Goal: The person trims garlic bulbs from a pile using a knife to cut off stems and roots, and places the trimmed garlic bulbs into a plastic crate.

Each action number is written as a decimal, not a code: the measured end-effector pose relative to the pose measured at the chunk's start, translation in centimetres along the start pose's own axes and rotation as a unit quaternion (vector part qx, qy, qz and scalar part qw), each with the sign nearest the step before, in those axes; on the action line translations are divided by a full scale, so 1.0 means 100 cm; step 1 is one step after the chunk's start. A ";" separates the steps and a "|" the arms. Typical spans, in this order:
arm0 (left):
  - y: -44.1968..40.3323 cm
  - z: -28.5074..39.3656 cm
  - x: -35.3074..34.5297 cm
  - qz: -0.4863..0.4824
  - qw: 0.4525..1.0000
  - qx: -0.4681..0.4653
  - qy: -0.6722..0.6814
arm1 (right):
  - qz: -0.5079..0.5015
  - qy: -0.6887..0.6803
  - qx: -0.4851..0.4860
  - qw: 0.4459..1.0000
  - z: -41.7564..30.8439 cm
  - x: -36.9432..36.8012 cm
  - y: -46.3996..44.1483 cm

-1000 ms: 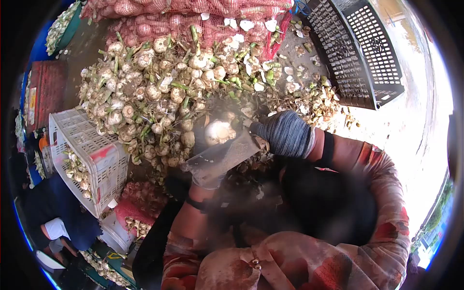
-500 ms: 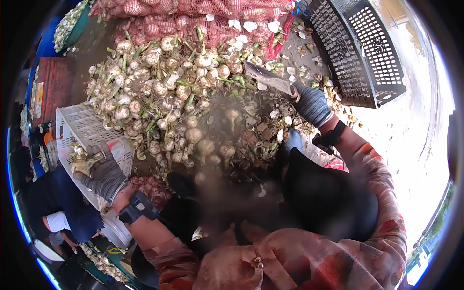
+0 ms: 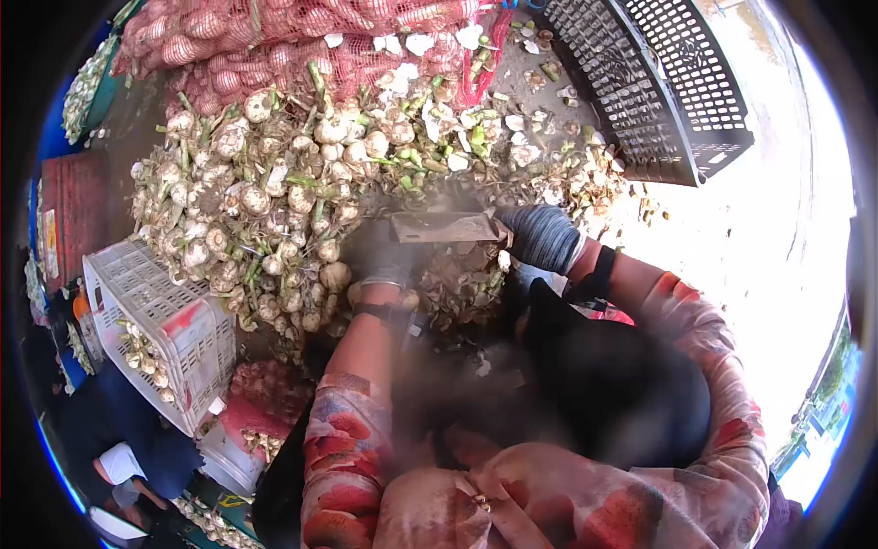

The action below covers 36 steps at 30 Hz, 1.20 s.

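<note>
The broad blade (image 3: 446, 227) lies between the 2 hands, its long axis running sideways, almost level across the view. The gloved right hand (image 3: 540, 233) is closed around its handle end, and the blade points from there toward the left hand (image 3: 380, 252). That left hand is nearer the garlic heap (image 3: 265, 201), which spreads forward and leftward of it; blur means I cannot tell how far it is curled or whether it holds anything

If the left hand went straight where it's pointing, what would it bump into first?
Probably the garlic heap, which lies ahead of the left hand. The hand is blurred, and one view leaves the depth unclear.
</note>
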<state>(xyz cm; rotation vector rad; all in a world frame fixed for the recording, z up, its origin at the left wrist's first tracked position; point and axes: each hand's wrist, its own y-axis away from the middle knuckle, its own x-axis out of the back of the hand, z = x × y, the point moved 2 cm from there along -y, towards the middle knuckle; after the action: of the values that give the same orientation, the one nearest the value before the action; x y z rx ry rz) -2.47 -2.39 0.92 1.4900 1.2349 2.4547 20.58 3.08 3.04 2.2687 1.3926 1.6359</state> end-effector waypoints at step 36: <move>0.083 0.026 0.018 0.091 0.882 -0.304 0.348 | -0.014 -0.434 0.064 0.898 -0.032 0.034 0.006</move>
<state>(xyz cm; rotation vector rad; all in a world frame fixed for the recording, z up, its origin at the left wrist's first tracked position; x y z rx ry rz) 1.54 -5.74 8.06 0.5892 0.2257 3.1949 18.69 3.52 7.32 2.4937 1.2576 0.3599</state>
